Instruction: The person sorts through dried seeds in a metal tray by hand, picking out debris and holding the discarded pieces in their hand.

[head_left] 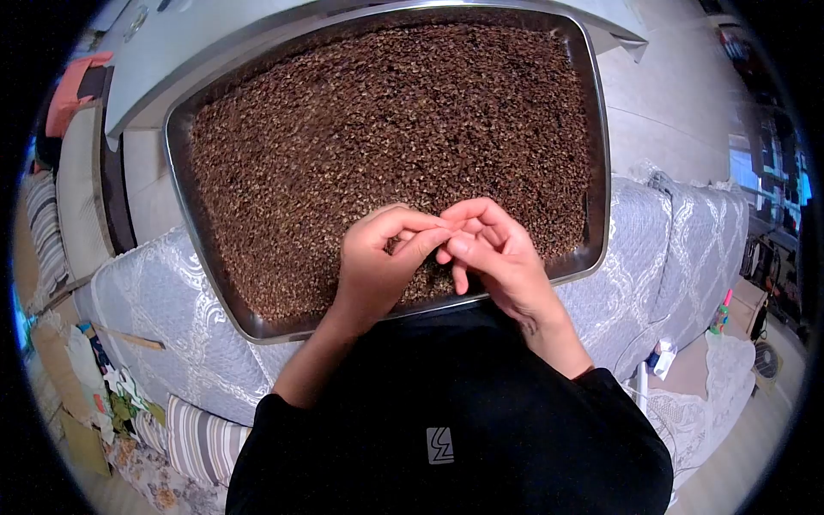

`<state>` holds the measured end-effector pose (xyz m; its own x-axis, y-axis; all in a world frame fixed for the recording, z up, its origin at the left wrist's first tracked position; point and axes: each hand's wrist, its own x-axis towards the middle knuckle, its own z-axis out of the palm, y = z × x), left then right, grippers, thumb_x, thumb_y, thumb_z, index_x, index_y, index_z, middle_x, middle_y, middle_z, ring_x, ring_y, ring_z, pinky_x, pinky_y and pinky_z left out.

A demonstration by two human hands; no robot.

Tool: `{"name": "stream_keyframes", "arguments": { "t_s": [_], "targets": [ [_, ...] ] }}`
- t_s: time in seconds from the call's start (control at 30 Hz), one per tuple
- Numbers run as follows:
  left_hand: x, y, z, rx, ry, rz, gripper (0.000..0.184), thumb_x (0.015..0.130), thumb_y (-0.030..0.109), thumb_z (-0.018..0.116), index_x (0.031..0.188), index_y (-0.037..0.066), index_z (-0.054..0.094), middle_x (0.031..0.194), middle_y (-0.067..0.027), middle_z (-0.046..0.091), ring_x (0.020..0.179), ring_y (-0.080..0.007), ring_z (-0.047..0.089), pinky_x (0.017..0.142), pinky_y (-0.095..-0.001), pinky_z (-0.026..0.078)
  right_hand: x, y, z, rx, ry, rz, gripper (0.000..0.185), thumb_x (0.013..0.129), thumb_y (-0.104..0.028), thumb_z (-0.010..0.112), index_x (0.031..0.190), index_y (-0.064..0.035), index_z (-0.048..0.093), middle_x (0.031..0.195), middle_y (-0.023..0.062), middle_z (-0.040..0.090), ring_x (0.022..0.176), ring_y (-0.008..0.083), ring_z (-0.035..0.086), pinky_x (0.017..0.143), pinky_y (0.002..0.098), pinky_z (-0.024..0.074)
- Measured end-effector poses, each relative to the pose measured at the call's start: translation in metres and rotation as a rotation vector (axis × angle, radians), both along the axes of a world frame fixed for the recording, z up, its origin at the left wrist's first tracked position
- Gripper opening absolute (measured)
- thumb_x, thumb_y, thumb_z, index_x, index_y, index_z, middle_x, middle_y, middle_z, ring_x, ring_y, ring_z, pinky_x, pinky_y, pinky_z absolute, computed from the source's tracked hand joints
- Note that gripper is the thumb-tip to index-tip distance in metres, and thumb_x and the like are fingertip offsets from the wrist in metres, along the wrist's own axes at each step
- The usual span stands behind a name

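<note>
A large metal tray (603, 129) holds a thick layer of small brown, grain-like pieces (386, 120). Over the tray's near edge, my left hand (382, 253) has its thumb and forefinger pinched together. My right hand (498, 257) meets it at the fingertips, its thumb and forefinger also closed and the other fingers curled. Whatever lies between the fingertips is too small to make out. Both hands are above the brown pieces.
A pale table (189, 51) stands beyond the tray. Behind and beside me is a sofa with a grey-white patterned cover (635, 249). A striped cushion (202, 438) lies at lower left, and a white lace cloth (725, 378) at right.
</note>
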<state>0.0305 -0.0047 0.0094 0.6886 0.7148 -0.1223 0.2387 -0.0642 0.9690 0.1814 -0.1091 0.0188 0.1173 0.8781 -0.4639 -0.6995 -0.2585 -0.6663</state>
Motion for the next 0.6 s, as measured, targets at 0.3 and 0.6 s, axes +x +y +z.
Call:
{"name": "stream_keyframes", "arguments": {
  "t_s": [0.3,0.6],
  "targets": [
    [0.005,-0.001,0.0,0.45,-0.032,-0.099,0.007,0.087,0.004,0.07,0.085,0.002,0.064,0.076,-0.0081,0.065,0.066,-0.0177,0.061,0.062,-0.0291,0.049,-0.009,-0.01,-0.014,-0.037,-0.234,-0.012,0.015,0.098,-0.006,0.061,0.11,0.0007,0.055,0.093,0.0068,0.064,0.082,0.0101,0.065,0.063,0.0218,0.0561],
    [0.002,-0.005,0.005,-0.023,0.038,0.001,0.006,0.088,0.002,0.07,0.087,0.0,0.065,0.082,-0.0058,0.068,0.075,-0.0121,0.063,0.07,-0.0269,0.05,-0.006,-0.007,-0.006,-0.067,-0.081,0.041,0.016,0.1,-0.011,0.061,0.11,0.0019,0.059,0.09,0.0081,0.067,0.065,0.0069,0.057,0.052,0.0188,0.0443]
  ]
}}
